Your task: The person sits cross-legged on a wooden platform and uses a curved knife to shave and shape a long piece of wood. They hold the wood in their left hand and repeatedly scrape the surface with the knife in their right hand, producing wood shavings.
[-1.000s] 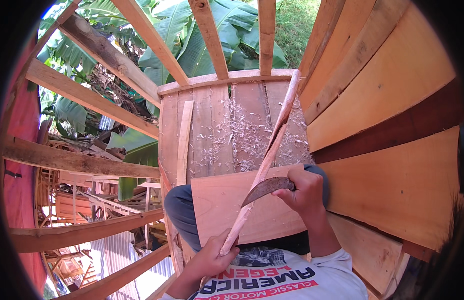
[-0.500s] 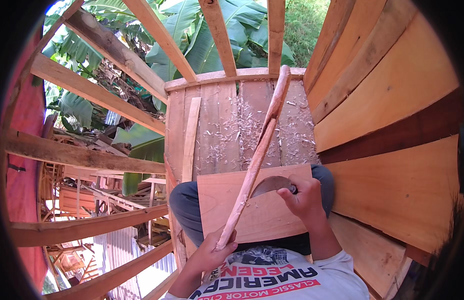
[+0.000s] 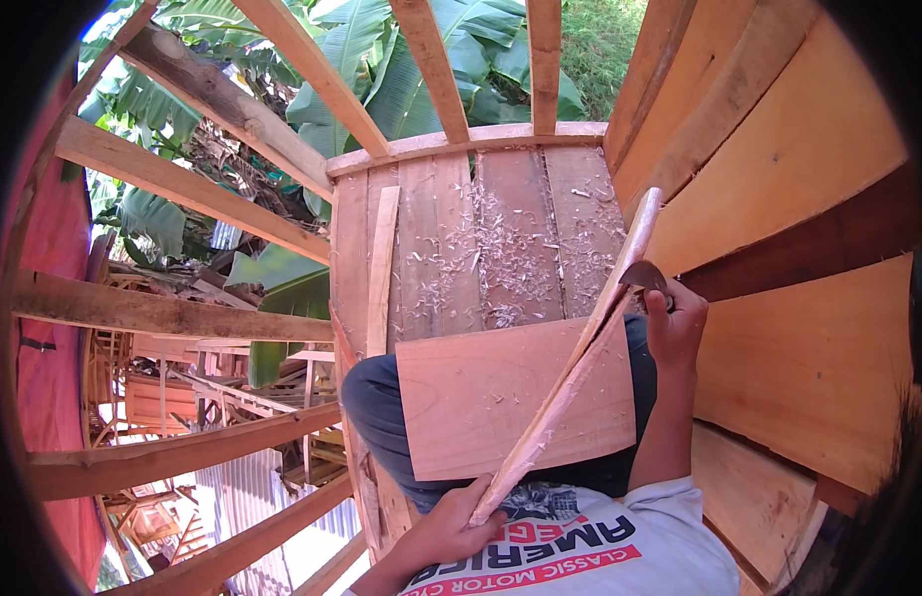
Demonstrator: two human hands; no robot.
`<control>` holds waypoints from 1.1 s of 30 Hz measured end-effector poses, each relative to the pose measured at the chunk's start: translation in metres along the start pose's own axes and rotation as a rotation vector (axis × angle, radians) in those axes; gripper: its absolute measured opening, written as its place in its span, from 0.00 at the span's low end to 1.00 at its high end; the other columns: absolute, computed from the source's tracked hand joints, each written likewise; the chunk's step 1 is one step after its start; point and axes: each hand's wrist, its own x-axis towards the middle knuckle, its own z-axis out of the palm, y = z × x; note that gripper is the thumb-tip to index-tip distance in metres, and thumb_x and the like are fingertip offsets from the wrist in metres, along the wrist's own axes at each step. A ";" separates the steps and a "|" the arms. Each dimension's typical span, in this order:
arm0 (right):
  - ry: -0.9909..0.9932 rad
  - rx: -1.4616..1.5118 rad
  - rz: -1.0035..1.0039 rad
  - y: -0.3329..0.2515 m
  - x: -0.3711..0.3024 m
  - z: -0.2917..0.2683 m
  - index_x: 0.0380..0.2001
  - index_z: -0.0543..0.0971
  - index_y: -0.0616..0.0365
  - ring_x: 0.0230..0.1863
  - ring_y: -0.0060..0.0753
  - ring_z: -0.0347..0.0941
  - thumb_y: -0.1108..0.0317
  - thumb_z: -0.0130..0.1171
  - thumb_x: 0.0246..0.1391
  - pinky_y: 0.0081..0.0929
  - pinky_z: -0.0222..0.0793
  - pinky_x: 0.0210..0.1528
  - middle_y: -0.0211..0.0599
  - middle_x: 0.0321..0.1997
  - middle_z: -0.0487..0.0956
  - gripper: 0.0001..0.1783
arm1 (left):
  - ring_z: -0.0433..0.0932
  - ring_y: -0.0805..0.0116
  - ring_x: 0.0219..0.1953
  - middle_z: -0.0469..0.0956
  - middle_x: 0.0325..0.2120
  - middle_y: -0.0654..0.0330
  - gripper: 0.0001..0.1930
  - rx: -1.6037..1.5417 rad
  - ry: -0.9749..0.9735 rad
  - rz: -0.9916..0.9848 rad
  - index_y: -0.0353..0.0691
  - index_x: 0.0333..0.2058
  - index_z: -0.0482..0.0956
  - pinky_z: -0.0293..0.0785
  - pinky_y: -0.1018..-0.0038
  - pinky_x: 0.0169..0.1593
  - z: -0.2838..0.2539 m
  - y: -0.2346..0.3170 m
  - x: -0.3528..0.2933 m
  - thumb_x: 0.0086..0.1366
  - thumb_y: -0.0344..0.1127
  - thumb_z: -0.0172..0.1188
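A long, pale peeled wooden stick [image 3: 542,429] slants across my lap, up and to the right, with a dark lengthwise groove or split along its middle. My left hand [image 3: 449,526] is closed around its near end, close to my shirt. My right hand [image 3: 677,323] grips the handle of a curved-blade knife [image 3: 641,273], most of the handle hidden by the fingers. Its dark, rounded blade meets the stick on its upper part, below the far tip. Under the stick, a flat wooden board [image 3: 451,397] lies across my crossed legs, bearing a few shavings.
Curled wood shavings [image 3: 516,248] litter the plank floor [image 3: 357,238] ahead. A loose narrow strip of wood [image 3: 383,268] lies at its left. Slatted rails [image 3: 183,308] stand along the left and far sides, with broad leaves beyond. Wide plank boards [image 3: 799,368] wall the right side.
The stick has swung to the right, its far end now lower and nearer the right wall. My right hand has moved the knife up and right, from mid-stick towards its far end.
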 end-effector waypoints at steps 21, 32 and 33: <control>-0.222 -0.252 -0.372 -0.031 -0.036 0.009 0.09 0.66 0.56 0.14 0.44 0.67 0.29 0.62 0.37 0.35 0.60 0.17 0.38 0.10 0.65 0.38 | 0.75 0.43 0.26 0.73 0.21 0.43 0.15 0.129 0.187 -0.031 0.31 0.42 0.67 0.69 0.61 0.32 -0.004 0.019 0.018 0.59 0.32 0.56; -0.128 -0.051 0.036 -0.006 -0.016 -0.003 0.15 0.67 0.64 0.17 0.25 0.53 0.37 0.55 0.53 0.31 0.54 0.19 0.37 0.10 0.57 0.36 | 0.74 0.51 0.24 0.72 0.20 0.47 0.12 0.136 0.317 -0.096 0.33 0.35 0.68 0.68 0.64 0.30 -0.008 0.001 0.011 0.57 0.33 0.60; -0.168 -0.037 0.023 -0.005 -0.025 -0.001 0.14 0.67 0.64 0.16 0.25 0.53 0.38 0.55 0.53 0.31 0.53 0.19 0.37 0.10 0.57 0.36 | 0.75 0.46 0.25 0.72 0.20 0.45 0.14 0.151 0.365 -0.089 0.32 0.36 0.68 0.69 0.63 0.30 -0.013 0.004 0.014 0.58 0.34 0.61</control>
